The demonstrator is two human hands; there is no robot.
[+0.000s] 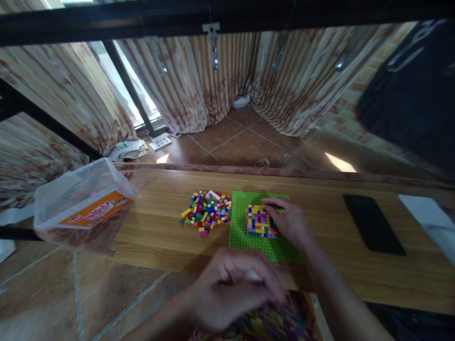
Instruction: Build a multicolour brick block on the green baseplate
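Observation:
A square build of many small coloured bricks (261,220) stands on a green baseplate (241,244). My right hand (291,222) reaches over its right side, thumb and fingertips pinched together at the top edge; whatever lies between them is too small to make out. Lower and closer to the camera, my left hand (234,289) hovers before the table's near edge with curled fingers. Something pale shows inside its curl, but I cannot name it. Left of the baseplate, a loose pile of small toy bricks (209,210) is spread on the wooden table (159,237).
A clear plastic tub (81,184) with an orange label sits at the table's left end. On the right lie a black flat object (373,225) and a white sheet (426,218). A dark metal bar (177,21) crosses above. Curtains (170,90) hang behind.

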